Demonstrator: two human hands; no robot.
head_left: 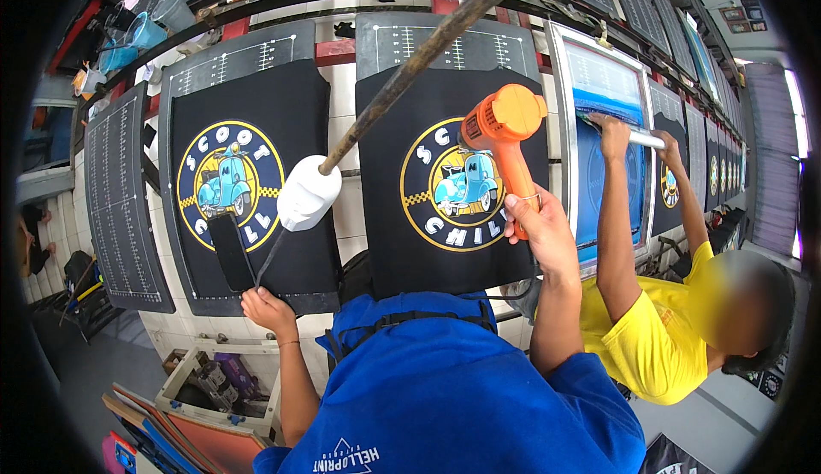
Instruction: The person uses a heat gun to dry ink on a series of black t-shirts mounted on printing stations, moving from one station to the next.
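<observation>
Two black garments lie flat before us on dark gridded platens, each printed with a round emblem of a pale blue scooter ringed in yellow. Item one, the orange heat gun [500, 136]: held upright in our right hand [534, 228], whose fingers are wrapped fully closed around the grip, the barrel hanging over the scooter print on the right garment [453, 192]. Item two, our left hand [267, 307]: resting at the lower hem of the left garment [248, 166], fingers curled in and pinching the thin cord that runs up to a white block [308, 192]; we cannot tell how tightly they close. Item three, a flat black rectangular piece [229, 252], lying on the left garment just beside that hand, partly covering the lower edge of its emblem. Item four, a long brown pole [428, 51], slanting from the white block up toward the top of the view, crossing above the right garment. Item five, a co-worker in a yellow shirt [650, 337], to our right, both arms stretched out to a bar pressed on a framed blue printing screen [603, 89]. Item six, our own blue shirt [462, 388], filling the lower middle of the view.
</observation>
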